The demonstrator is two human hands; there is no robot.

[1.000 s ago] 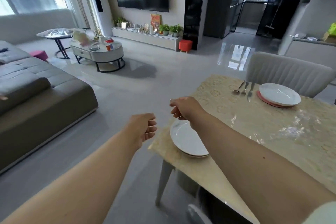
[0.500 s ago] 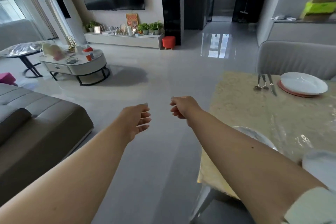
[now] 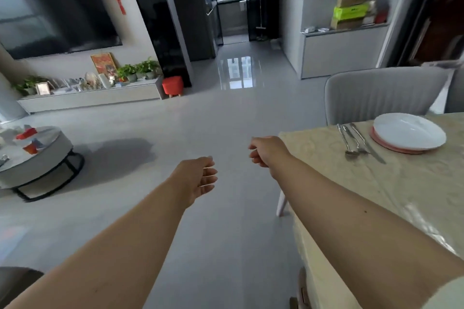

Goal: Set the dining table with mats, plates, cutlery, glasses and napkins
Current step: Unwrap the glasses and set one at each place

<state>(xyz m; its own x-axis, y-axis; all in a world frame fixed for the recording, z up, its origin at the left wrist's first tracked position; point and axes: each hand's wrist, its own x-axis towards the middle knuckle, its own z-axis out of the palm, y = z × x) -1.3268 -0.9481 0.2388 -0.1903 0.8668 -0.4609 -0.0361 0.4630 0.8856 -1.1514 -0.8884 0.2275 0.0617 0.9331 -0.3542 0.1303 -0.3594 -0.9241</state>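
Ahead, two hands reach out over the floor, the left hand [image 3: 198, 178] and right hand [image 3: 266, 152] both loosely curled, holding nothing; on the tabletop [image 3: 414, 190] sits one white plate [image 3: 409, 131] on one pink mat [image 3: 391, 146]; three pieces of cutlery [image 3: 357, 140] lie just left of it.

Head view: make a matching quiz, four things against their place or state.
Things:
1. plate
2. cutlery
3. stool
4. left hand

Places or states:
A. on the floor beside the TV shelf
B. on a pink mat
C. over the floor, holding nothing
D. on the table, left of the plate

Pairs: 1-B, 2-D, 3-A, 4-C
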